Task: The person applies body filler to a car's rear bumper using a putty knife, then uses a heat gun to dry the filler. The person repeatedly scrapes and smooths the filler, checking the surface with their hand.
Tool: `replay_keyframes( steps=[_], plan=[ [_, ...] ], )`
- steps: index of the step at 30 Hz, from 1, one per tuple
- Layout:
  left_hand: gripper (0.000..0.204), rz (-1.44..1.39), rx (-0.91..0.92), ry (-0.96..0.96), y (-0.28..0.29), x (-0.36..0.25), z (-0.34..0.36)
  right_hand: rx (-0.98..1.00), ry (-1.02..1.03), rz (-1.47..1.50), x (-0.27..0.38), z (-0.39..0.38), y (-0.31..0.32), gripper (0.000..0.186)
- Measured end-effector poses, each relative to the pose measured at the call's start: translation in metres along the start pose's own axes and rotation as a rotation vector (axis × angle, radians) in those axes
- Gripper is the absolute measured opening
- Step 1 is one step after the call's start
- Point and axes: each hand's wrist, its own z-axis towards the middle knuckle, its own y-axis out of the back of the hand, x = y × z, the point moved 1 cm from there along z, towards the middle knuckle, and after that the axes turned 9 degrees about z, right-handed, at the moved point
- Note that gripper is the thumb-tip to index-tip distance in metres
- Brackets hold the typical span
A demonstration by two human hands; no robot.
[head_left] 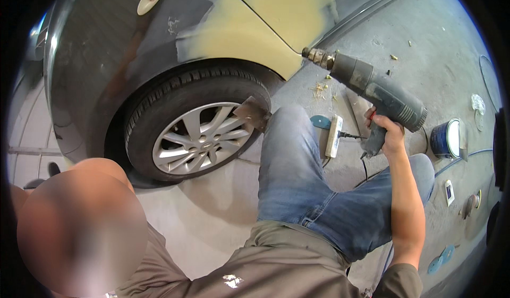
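Head camera, and the action sits by the right: the right hand (390, 130) is wrapped firmly round the grip of a dark heat gun (366, 82), one finger at the red trigger. The gun is up in the air over the floor (457, 37), body slanting, metal nozzle (320, 58) aimed leftward at the lower corner of a dark car panel (106, 48). Nozzle and panel look very close; whether they touch, I cannot tell. Across that panel spreads a pale yellow patch (234, 35), carrying on past the seam. The left hand? Cannot tell: a blurred area covers the lower left, so no grip can be read there. Below the patch stands the wheel (196, 138), silver spokes in a black tyre, and a flat brownish blade (254, 114) overlaps it, right beside the left knee (289, 125) in blue jeans. Down on the floor, beyond that knee, a white power strip (333, 136) lies just beside a blue disc (320, 121), with yellowish scraps (320, 90) scattered farther off. Over to the right, past the gun, a dark blue can (445, 138), a small white device (449, 192) nearer the viewer, and a second blue disc (442, 259) lower down.
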Motion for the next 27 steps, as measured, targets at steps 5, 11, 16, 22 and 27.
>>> replay_keyframes(
  steps=[5, 11, 16, 22, 27],
  plan=[
    [0.043, -0.064, -0.026, -0.035, 0.010, -0.006, -0.005, 0.001, 0.001, -0.025, 0.001, -0.003, 0.001, 0.026],
    [0.044, -0.116, -0.061, -0.079, 0.014, -0.018, -0.012, -0.019, -0.028, -0.022, 0.003, -0.005, 0.004, 0.031],
    [0.046, -0.140, -0.092, -0.078, 0.014, -0.027, -0.012, -0.015, 0.008, -0.067, 0.002, -0.003, 0.010, 0.035],
    [0.047, -0.149, -0.085, -0.052, 0.015, -0.030, -0.006, 0.017, -0.005, -0.029, -0.001, 0.002, 0.015, 0.027],
    [0.049, -0.179, -0.115, -0.050, 0.014, -0.034, -0.007, 0.096, 0.080, -0.029, -0.003, 0.002, 0.017, 0.034]
  ],
)
